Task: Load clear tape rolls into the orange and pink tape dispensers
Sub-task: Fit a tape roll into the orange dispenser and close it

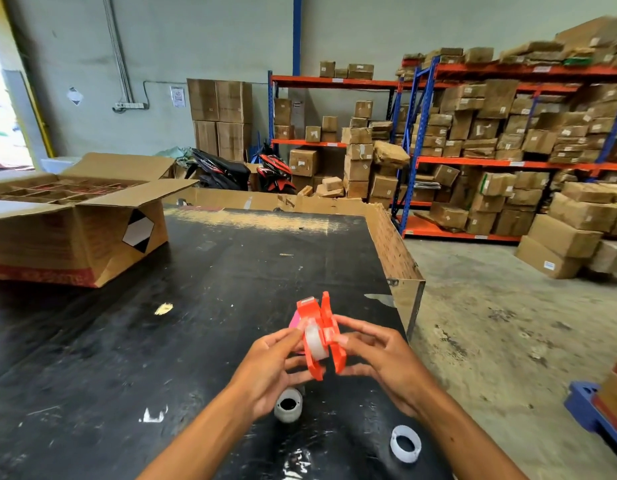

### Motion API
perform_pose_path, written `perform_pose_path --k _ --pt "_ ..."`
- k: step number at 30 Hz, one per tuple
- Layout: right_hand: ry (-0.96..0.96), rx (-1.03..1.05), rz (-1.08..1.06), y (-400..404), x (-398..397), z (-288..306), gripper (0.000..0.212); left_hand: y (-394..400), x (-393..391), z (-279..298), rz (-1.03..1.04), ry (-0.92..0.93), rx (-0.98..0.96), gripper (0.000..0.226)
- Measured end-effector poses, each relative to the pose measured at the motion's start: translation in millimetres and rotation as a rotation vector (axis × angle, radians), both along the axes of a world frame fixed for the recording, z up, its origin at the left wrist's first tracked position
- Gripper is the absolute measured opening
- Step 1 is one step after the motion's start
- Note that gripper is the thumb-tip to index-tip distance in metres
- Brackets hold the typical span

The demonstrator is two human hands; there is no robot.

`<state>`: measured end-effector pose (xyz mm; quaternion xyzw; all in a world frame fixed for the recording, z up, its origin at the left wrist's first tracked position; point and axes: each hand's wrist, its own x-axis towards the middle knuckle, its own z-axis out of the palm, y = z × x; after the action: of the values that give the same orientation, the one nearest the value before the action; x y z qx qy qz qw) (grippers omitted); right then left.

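I hold the orange tape dispenser [321,336] above the black table, its two halves spread apart. A clear tape roll [314,341] sits between the halves. My left hand [270,370] grips the left half and touches the roll. My right hand [381,362] grips the right half. A bit of the pink dispenser [294,321] shows behind the orange one, mostly hidden. Two more clear tape rolls lie on the table: one [288,406] under my left hand, another [405,443] near the right edge.
The black table [196,323] has a cardboard rim at its far and right sides. An open cardboard box [75,220] stands at the table's left. Beyond are shelves of cartons [490,140], two parked motorbikes and a concrete floor on the right.
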<state>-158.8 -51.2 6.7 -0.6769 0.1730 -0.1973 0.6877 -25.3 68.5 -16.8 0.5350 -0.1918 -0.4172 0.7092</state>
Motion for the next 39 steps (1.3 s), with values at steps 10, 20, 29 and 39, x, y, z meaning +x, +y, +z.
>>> perform_pose_path --k 10,20,29,39 --pt "-0.037 -0.094 -0.035 14 -13 -1 0.053 13 -12 7 -0.030 -0.111 -0.027 0.039" --pt "-0.124 -0.063 -0.007 32 -14 -6 0.037 27 -20 10 0.003 -0.177 -0.059 0.038" --pt "-0.184 -0.168 0.030 41 -13 -7 0.029 37 -21 16 0.010 -0.261 -0.041 0.034" --pt "-0.118 -0.478 -0.198 28 -10 6 0.025 28 -26 24 0.054 -0.294 0.007 0.034"
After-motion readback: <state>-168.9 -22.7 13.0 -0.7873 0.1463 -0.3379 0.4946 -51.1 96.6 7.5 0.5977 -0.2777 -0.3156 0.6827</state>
